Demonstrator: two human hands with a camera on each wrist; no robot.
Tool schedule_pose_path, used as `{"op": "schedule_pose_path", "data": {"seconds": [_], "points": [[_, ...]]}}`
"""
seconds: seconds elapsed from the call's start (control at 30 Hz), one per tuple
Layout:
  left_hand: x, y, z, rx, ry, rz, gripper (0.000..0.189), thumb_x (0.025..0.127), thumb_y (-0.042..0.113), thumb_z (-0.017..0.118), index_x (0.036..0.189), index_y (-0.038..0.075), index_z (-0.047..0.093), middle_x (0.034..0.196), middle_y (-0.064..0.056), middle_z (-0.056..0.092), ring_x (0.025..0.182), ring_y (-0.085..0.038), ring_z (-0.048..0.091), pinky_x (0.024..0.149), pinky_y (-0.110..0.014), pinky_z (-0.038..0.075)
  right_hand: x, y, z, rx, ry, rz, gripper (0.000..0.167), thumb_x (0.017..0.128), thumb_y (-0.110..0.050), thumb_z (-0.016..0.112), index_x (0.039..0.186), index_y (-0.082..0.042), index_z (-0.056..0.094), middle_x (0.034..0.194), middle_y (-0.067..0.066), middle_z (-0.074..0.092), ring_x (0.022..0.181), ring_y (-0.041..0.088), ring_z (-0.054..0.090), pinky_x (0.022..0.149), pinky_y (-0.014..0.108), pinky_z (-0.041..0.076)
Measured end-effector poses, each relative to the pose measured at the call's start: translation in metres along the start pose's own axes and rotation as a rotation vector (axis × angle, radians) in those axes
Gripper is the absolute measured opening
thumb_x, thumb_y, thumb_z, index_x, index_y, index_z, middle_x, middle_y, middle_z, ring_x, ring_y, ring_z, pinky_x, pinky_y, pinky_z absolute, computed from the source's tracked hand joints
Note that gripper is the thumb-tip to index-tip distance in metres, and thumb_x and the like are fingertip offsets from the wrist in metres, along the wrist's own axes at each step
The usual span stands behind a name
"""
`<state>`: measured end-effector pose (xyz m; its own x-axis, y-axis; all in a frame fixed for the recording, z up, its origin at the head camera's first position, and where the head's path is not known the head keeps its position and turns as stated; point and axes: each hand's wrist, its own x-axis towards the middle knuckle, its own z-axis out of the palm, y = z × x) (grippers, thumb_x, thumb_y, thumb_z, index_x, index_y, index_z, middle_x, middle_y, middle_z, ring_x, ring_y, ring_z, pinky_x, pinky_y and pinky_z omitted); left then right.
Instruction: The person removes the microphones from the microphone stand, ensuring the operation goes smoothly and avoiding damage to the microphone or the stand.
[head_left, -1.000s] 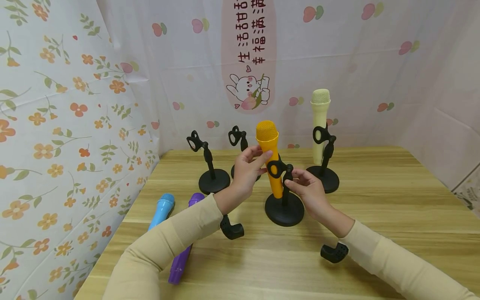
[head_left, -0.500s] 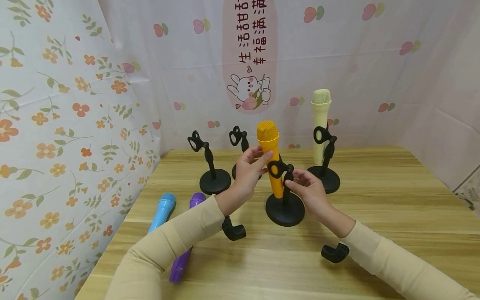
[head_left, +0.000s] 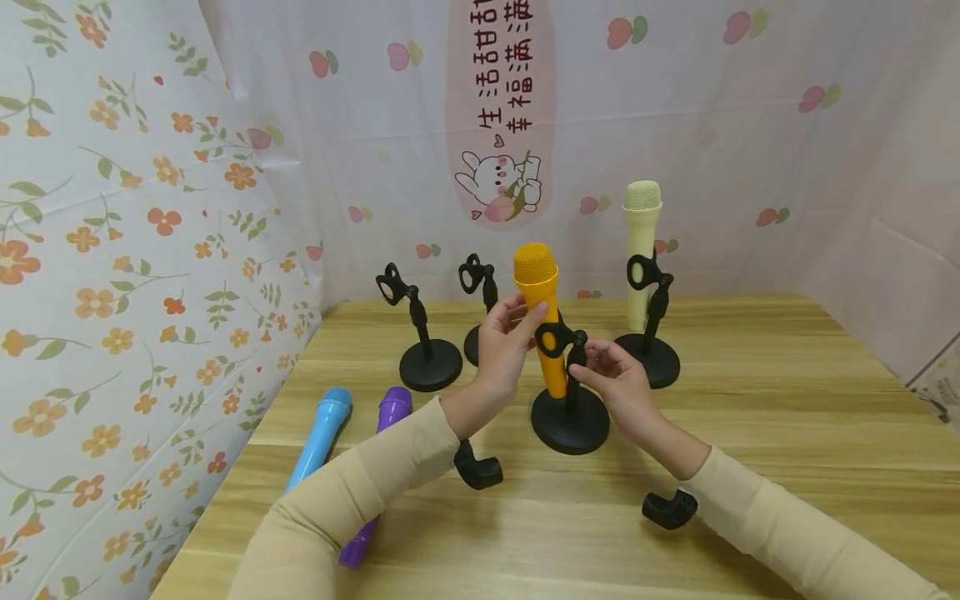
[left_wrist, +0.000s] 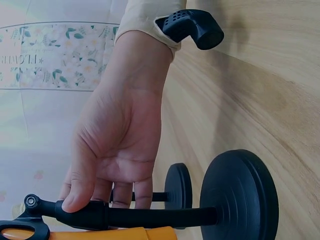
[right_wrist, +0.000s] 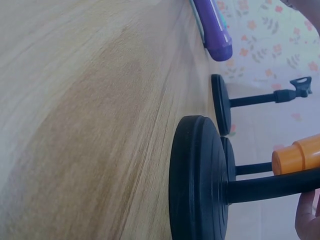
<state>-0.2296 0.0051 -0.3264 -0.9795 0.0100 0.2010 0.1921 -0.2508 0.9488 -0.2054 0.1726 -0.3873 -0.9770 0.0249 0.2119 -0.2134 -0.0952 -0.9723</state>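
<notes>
In the head view, an orange microphone (head_left: pixel 536 267) stands slightly tilted in the clip of a black microphone stand (head_left: pixel 570 425), its orange body showing through the clip's hole. My left hand (head_left: pixel 501 346) holds the microphone below its head, thumb in front and fingers behind. My right hand (head_left: pixel 621 387) pinches the stand's upper post just under the clip. The left wrist view shows the right thumb and fingers around that post (left_wrist: pixel 155 217). In the right wrist view, the microphone's lower end (right_wrist: pixel 295 159) lies close beside the post, above the round base (right_wrist: pixel 197 175).
A cream microphone (head_left: pixel 642 225) sits in another stand (head_left: pixel 652 358) at the back right. Two stands with bare clips, one at left (head_left: pixel 431 365) and one partly hidden (head_left: pixel 490 293), stand behind. Blue (head_left: pixel 318 442) and purple (head_left: pixel 393 406) microphones lie at left, partly behind my left sleeve.
My left wrist and forearm have shifted a little to the right, uncovering more of the blue microphone. The orange microphone, its stand and my right hand have hardly moved.
</notes>
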Motion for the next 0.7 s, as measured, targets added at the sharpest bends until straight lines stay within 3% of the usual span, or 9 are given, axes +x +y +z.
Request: {"op": "schedule_pose_path", "data": {"seconds": [0.37,0.7], "points": [[-0.0029,-0.0058,0.0027,-0.012,0.014,0.002,0.035,0.091,0.027,0.07,0.12,0.009,0.062,0.108,-0.007,0.058,0.096,-0.02,0.058,0.081,-0.032,0.05,0.0,0.0039,0.0002,-0.045,0.013,-0.026,0.028,0.088,-0.003,0.071,0.114,-0.004,0.06,0.099,-0.001,0.056,0.091,0.017,0.051,0.083,0.019,0.05],[-0.0036,-0.0061,0.0061,-0.02,0.044,0.02,0.034,0.088,0.021,0.075,0.117,0.009,0.064,0.106,-0.005,0.06,0.092,-0.018,0.056,0.075,-0.028,0.048,0.0018,0.0084,-0.003,-0.066,0.01,-0.074,0.026,0.087,-0.005,0.073,0.11,-0.011,0.063,0.096,-0.001,0.057,0.088,0.017,0.053,0.08,0.019,0.051]]}}
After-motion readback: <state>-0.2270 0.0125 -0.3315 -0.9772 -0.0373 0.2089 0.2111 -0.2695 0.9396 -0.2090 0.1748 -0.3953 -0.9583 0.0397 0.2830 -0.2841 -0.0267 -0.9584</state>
